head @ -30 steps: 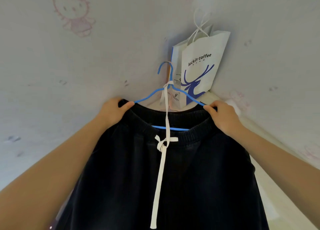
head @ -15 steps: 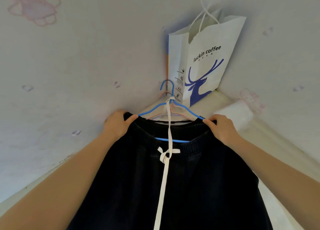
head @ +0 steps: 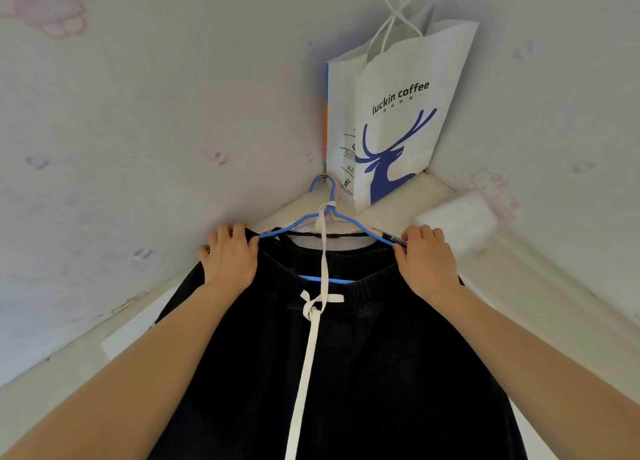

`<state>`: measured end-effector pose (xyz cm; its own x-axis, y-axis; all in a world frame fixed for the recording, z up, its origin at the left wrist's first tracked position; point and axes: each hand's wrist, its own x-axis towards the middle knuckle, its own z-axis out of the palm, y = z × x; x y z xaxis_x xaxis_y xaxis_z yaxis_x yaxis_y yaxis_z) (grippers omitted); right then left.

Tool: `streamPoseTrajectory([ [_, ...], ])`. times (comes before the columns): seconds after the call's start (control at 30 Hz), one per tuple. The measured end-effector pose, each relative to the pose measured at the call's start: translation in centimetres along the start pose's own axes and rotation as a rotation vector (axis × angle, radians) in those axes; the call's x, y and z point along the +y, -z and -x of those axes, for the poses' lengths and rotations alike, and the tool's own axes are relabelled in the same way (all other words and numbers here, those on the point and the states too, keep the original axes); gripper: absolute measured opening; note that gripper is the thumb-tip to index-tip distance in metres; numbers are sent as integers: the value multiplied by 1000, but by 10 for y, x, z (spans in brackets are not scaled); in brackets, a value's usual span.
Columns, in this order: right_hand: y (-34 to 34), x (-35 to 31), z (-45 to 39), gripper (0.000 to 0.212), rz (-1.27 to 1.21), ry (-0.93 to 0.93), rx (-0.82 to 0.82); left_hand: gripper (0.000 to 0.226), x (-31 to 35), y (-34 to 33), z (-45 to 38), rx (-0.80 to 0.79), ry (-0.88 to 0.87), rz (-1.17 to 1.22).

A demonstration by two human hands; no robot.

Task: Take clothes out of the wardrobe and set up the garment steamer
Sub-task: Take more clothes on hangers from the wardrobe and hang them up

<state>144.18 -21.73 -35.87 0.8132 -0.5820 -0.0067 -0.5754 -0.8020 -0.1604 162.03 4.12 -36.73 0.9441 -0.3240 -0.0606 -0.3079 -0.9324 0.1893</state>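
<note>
While a luckin coffee bag [head: 398,113] hangs behind, left hand [head: 230,257] and right hand [head: 427,258] grip the black trousers [head: 363,373].

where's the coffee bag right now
In the head view, the coffee bag stands upright in the corner where the two walls meet, above and just right of the blue hanger hook, beyond both hands.
</note>
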Motion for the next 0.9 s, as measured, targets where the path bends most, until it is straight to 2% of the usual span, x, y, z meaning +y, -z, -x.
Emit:
streamPoseTrajectory([
  [0.17,0,6,34,38,-32,53,-13,48,1,-8,37,77,-108,30],
  [0.23,0,5,56,44,-27,63,25,51,1,-11,56,56,-142,24],
  [0.43,-9,-11,144,60,34,61,-5,58,-1,-16,128,-44,-226,25],
  [0.9,-14,-69,320,60,44,-42,-48,51,-44,-22,306,-182,-444,48],
])
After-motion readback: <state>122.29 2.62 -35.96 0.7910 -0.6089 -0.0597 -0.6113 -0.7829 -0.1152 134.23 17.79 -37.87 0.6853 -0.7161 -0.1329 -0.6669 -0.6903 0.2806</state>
